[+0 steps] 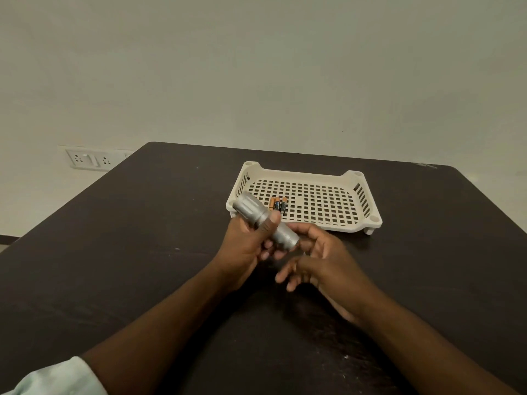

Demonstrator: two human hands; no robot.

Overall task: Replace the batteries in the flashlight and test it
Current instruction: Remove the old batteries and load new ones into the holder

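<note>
A silver flashlight [253,212] is held above the dark table, head pointing up and left, tail down and right. My left hand [245,246] is wrapped around its middle, thumb on top. My right hand [316,258] sits just right of the tail end [288,240], its fingers spread and the fingertips near or touching the tail; I cannot tell which. Three small batteries [278,205], orange and black, lie side by side in the near left part of a cream perforated tray [353,192] behind the hands.
The dark table [142,252] reaches from the wall to me, with its left edge running diagonally. A wall socket plate [91,159] sits beyond the table's far left corner. The rest of the tray holds nothing visible.
</note>
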